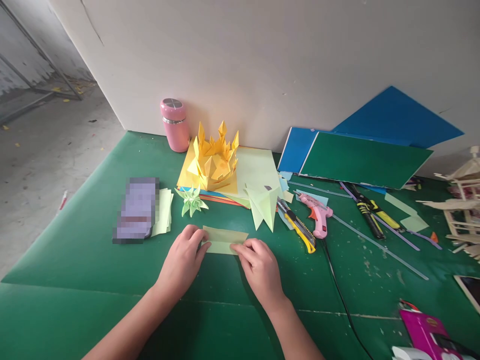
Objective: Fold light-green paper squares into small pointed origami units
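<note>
A folded strip of light green paper [224,240] lies flat on the green table cover [93,260] in front of me. My left hand [183,262] pinches its left end with curled fingers. My right hand [258,267] presses its lower right edge with fingers bent onto the paper. Just behind the strip stand a small green paper flower [192,201] and a pointed light green folded piece [264,205].
A yellow paper crown [214,157] sits on stacked coloured sheets by a pink flask [174,124] at the wall. To the right lie a yellow utility knife [298,227], a pink glue gun [318,214] with its black cord, thin sticks, blue and green boards and a wooden model [463,205]. A blurred item [137,209] lies left.
</note>
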Tool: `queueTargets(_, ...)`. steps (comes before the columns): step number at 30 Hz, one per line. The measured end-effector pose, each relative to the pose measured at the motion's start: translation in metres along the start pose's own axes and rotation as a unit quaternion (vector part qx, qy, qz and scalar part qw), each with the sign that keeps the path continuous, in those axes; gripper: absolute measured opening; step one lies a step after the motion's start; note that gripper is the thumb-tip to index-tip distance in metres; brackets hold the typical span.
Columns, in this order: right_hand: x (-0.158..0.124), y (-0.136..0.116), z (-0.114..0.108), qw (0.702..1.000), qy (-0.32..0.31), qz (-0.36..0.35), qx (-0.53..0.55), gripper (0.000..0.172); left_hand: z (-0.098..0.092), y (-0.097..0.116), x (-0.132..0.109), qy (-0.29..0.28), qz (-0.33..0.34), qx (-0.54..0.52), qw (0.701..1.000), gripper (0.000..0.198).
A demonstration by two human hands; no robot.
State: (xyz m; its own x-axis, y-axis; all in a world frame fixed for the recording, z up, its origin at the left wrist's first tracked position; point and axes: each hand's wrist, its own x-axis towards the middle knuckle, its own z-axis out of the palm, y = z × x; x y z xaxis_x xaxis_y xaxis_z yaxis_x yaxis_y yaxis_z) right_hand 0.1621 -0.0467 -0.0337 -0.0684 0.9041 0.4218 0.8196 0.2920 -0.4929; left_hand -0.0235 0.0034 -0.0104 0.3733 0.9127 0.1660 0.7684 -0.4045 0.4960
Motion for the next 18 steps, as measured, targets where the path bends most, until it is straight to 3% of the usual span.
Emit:
queueTargets(13, -0.001, 0.000, 0.000, 1.000, -0.005, -0.001, 0.001, 0.029, 0.001, -0.004, -0.006, 0.030, 0.042, 0.044, 0.998, 0.018)
queueTargets(18, 0.000, -0.001, 0.000, 1.000, -0.008, -0.003, -0.002, 0.030, 0.007, 0.009, -0.019, 0.001, 0.163, 0.084, 0.983, 0.039)
